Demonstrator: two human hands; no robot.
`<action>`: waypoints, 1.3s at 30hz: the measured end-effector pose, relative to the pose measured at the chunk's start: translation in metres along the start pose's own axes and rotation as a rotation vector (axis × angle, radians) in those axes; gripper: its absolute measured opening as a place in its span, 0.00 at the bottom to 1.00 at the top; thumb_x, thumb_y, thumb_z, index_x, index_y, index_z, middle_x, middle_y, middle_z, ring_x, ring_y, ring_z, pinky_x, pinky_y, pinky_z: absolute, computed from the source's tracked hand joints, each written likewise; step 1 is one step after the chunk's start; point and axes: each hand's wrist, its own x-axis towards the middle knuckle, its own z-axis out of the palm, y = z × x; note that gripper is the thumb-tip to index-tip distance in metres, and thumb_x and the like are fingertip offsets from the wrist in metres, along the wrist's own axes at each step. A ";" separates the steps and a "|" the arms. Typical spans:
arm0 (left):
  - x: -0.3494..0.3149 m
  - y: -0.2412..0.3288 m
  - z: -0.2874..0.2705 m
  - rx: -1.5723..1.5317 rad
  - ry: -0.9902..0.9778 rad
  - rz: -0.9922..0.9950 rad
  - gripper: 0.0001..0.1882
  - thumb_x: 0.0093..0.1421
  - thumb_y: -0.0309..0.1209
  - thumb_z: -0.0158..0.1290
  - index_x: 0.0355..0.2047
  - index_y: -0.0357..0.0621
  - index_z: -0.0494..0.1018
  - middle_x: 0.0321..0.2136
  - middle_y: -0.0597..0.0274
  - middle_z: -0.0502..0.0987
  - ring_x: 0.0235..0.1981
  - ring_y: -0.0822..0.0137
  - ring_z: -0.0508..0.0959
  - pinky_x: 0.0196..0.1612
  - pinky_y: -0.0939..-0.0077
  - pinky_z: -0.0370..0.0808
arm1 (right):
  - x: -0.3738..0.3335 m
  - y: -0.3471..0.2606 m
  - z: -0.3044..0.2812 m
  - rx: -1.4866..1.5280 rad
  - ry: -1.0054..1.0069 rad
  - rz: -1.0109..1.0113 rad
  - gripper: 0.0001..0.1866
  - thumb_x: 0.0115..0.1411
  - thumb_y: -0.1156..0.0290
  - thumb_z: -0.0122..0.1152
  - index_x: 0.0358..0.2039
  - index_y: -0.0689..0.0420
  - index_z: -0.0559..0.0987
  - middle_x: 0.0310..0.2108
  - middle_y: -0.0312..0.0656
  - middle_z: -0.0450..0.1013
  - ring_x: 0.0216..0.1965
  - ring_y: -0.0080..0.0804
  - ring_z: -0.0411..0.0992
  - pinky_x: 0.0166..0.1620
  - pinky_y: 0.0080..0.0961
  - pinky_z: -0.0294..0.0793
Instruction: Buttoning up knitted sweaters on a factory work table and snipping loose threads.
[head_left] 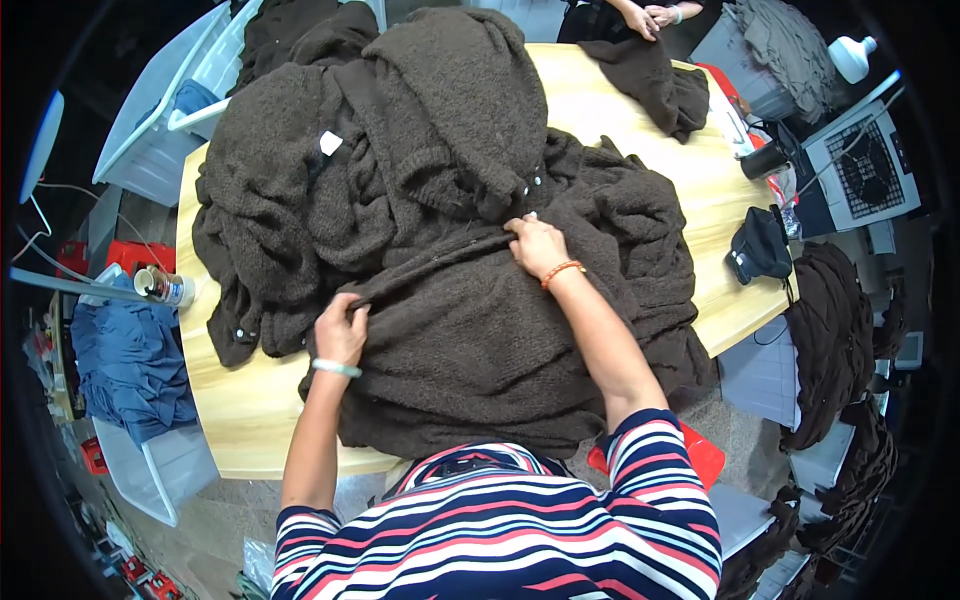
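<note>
A dark brown knitted garment (pixel 460 330) lies spread over the near side of the table, part of it hanging toward me. My left hand (pixel 341 330) grips its far edge at the left, fingers closed round the fabric. Farther right, my right hand (pixel 538 246) pinches the same edge, which runs as a folded band between both hands. Beyond it rises a heap of similar brown garments (pixel 270 130), with a small white label (pixel 330 143) and a few pale buttons showing. More bunched brown cloth lies to the right of my right hand.
The light wooden table (pixel 235 420) has a jar (pixel 165 287) at its left edge and a black pouch (pixel 760 245) at its right. Bins hold blue cloth (pixel 130 360) at left and brown garments (pixel 835 330) at right. Across the table, another person's hands (pixel 650 17) touch a brown piece (pixel 655 85).
</note>
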 end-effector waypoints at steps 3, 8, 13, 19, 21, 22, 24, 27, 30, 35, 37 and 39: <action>-0.038 0.003 -0.050 -0.115 0.025 0.007 0.08 0.55 0.25 0.55 0.35 0.38 0.73 0.25 0.58 0.76 0.29 0.69 0.76 0.37 0.77 0.72 | -0.028 -0.003 -0.045 0.133 0.042 -0.089 0.13 0.50 0.74 0.55 0.38 0.53 0.80 0.36 0.43 0.73 0.38 0.43 0.74 0.42 0.35 0.73; -0.116 0.030 -0.104 -0.234 -0.081 -0.103 0.08 0.52 0.18 0.52 0.34 0.35 0.73 0.30 0.61 0.76 0.33 0.72 0.74 0.39 0.80 0.70 | -0.132 -0.018 -0.146 0.249 0.127 -0.184 0.14 0.46 0.81 0.57 0.36 0.54 0.79 0.30 0.40 0.72 0.33 0.38 0.74 0.35 0.28 0.73; -0.144 0.013 -0.022 -0.218 -0.228 -0.018 0.08 0.51 0.21 0.55 0.34 0.36 0.74 0.31 0.55 0.77 0.34 0.60 0.78 0.41 0.74 0.73 | -0.216 0.029 -0.104 0.042 0.008 0.068 0.12 0.46 0.78 0.59 0.33 0.53 0.79 0.30 0.39 0.72 0.32 0.40 0.74 0.34 0.31 0.74; -0.140 0.005 -0.005 -0.262 -0.367 -0.007 0.13 0.51 0.25 0.59 0.38 0.38 0.75 0.34 0.54 0.78 0.36 0.60 0.78 0.41 0.74 0.73 | -0.235 0.043 -0.076 0.059 -0.046 0.120 0.10 0.50 0.74 0.60 0.35 0.52 0.78 0.34 0.41 0.72 0.35 0.45 0.74 0.37 0.36 0.74; -0.143 0.003 -0.013 -0.260 -0.392 -0.006 0.15 0.51 0.26 0.59 0.40 0.38 0.75 0.34 0.56 0.78 0.37 0.63 0.78 0.42 0.74 0.72 | -0.232 0.036 -0.087 0.034 -0.084 0.132 0.12 0.51 0.72 0.61 0.38 0.52 0.77 0.36 0.40 0.72 0.37 0.46 0.74 0.39 0.37 0.74; -0.146 0.004 -0.018 -0.261 -0.439 -0.030 0.16 0.50 0.25 0.60 0.41 0.39 0.74 0.34 0.57 0.77 0.36 0.65 0.77 0.42 0.76 0.72 | -0.233 0.034 -0.091 0.034 -0.083 0.133 0.12 0.51 0.72 0.61 0.38 0.52 0.77 0.36 0.40 0.72 0.37 0.46 0.74 0.39 0.37 0.74; -0.153 0.007 -0.026 -0.260 -0.483 -0.060 0.18 0.49 0.25 0.60 0.43 0.39 0.74 0.33 0.59 0.76 0.36 0.68 0.76 0.41 0.77 0.72 | -0.232 0.029 -0.098 0.004 -0.122 0.158 0.12 0.51 0.72 0.62 0.38 0.53 0.78 0.36 0.39 0.72 0.36 0.44 0.74 0.37 0.34 0.73; -0.167 0.015 -0.037 -0.340 -0.404 -0.105 0.18 0.48 0.21 0.60 0.41 0.39 0.74 0.30 0.62 0.75 0.32 0.72 0.75 0.38 0.80 0.72 | -0.230 0.000 -0.110 -0.148 -0.003 0.011 0.11 0.52 0.72 0.62 0.38 0.55 0.78 0.36 0.40 0.73 0.33 0.43 0.74 0.37 0.34 0.73; -0.182 -0.005 -0.044 -0.254 -0.435 -0.213 0.14 0.48 0.21 0.60 0.37 0.38 0.75 0.28 0.62 0.76 0.29 0.72 0.74 0.35 0.81 0.72 | -0.224 -0.058 -0.115 0.184 0.081 -0.028 0.06 0.53 0.79 0.60 0.33 0.58 0.78 0.31 0.43 0.74 0.31 0.39 0.75 0.32 0.28 0.74; -0.181 0.013 -0.051 -0.389 -0.389 -0.244 0.07 0.49 0.23 0.60 0.30 0.37 0.76 0.24 0.66 0.76 0.25 0.77 0.72 0.32 0.83 0.70 | -0.215 -0.136 -0.056 0.705 -0.175 -0.368 0.13 0.53 0.78 0.62 0.40 0.59 0.78 0.39 0.45 0.75 0.34 0.33 0.76 0.35 0.22 0.75; -0.177 0.020 -0.053 -0.470 -0.418 -0.275 0.07 0.50 0.23 0.60 0.30 0.37 0.76 0.24 0.67 0.76 0.26 0.78 0.72 0.32 0.83 0.70 | -0.214 -0.174 -0.039 0.888 -0.515 -0.241 0.20 0.53 0.76 0.63 0.48 0.58 0.75 0.44 0.46 0.72 0.33 0.25 0.75 0.33 0.19 0.74; -0.177 0.020 -0.051 -0.653 -0.449 -0.344 0.06 0.54 0.23 0.58 0.32 0.37 0.76 0.26 0.69 0.77 0.27 0.81 0.72 0.31 0.86 0.70 | -0.210 -0.190 -0.010 0.964 -0.600 -0.234 0.16 0.55 0.74 0.60 0.44 0.64 0.75 0.36 0.49 0.74 0.28 0.29 0.76 0.33 0.25 0.75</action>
